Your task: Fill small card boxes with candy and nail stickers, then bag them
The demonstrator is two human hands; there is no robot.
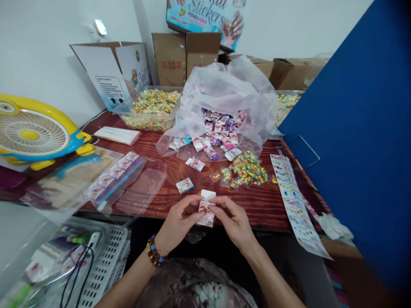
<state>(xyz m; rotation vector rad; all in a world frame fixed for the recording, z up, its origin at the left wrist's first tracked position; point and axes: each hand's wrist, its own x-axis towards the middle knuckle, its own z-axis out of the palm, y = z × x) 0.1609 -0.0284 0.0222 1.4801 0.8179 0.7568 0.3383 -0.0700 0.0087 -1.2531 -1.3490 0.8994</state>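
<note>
A small pink-and-white printed box (pixel 207 219) stands between my two hands at the table's front edge, its white flap (pixel 208 194) raised. My left hand (pixel 181 218) grips its left side with thumb and forefinger. On the other side, the fingers of my right hand (pixel 233 218) pinch near the box's opening; anything small between them is hidden. Just beyond lie a blue-and-white small box (pixel 184 185) and a purple-and-white one (pixel 195 164). A heap of little clear packets with colourful candy (pixel 247 170) is right of them.
A translucent plastic bag (pixel 224 85) spills many small boxes. Behind it stand cardboard cartons (pixel 170 68) and a candy-filled clear tub (pixel 150 119). A sticker sheet (pixel 292 201) hangs over the right edge by a blue panel (pixel 353 128). At left are a yellow fan (pixel 35 128) and bagged boxes (pixel 112 175).
</note>
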